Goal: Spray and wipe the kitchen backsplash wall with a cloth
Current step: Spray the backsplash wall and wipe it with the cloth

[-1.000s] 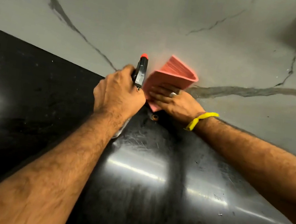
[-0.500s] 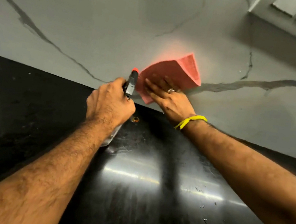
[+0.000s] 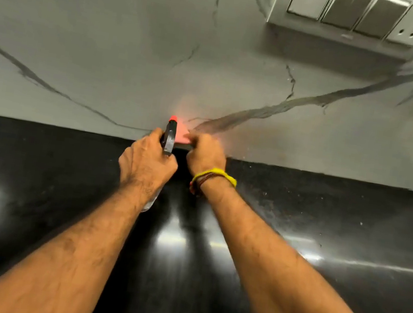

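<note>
Backsplash wall (image 3: 136,46) of veined grey stone is met at its base by a pink cloth (image 3: 183,136), bunched in the closed fingers of the right hand (image 3: 206,156). A spray bottle (image 3: 169,137) is gripped by the left hand (image 3: 145,163) above the black counter (image 3: 37,171).

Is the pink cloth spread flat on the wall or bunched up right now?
Bunched. Only a small pink corner of the cloth shows, gripped in the closed right hand low on the backsplash.
</note>
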